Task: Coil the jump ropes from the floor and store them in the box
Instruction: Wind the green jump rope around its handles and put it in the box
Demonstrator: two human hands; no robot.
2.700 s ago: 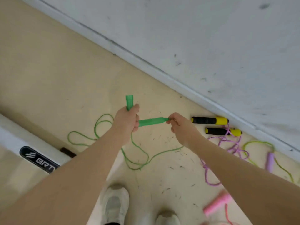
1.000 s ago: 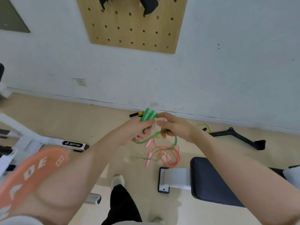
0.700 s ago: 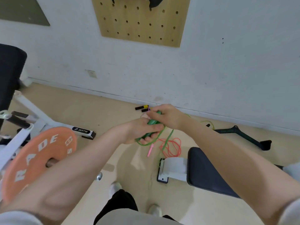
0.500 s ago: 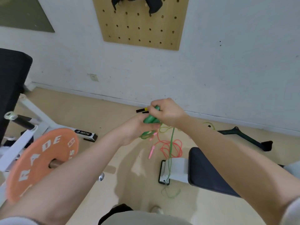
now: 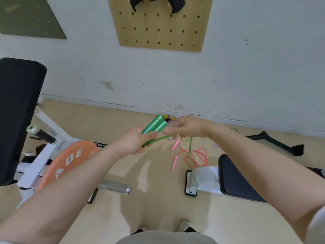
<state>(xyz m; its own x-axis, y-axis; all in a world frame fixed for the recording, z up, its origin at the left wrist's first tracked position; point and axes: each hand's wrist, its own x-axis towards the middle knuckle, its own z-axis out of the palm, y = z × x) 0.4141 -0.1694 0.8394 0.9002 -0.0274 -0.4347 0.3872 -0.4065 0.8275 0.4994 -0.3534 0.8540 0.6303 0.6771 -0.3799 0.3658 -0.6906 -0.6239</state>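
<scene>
My left hand (image 5: 134, 142) grips both green handles (image 5: 155, 124) of the green jump rope, held side by side and pointing up to the right. My right hand (image 5: 187, 127) pinches the green cord (image 5: 159, 139) just right of the handles; the rest of the cord hangs down from it toward the floor. A pink jump rope (image 5: 193, 155) lies tangled on the floor below my hands. Black-and-yellow handles (image 5: 168, 118) of another rope lie by the wall. No box is in view.
A black padded bench (image 5: 246, 178) with a white foot stands at the right. A weight machine with an orange plate (image 5: 68, 161) and a black pad (image 5: 17, 111) fills the left. A black bar attachment (image 5: 277, 142) lies by the wall. My shoes (image 5: 184, 225) show at the bottom.
I stood up from the floor with the green rope. Both handles came together in my left hand, and my right hand has moved right, drawing the cord out from the handles.
</scene>
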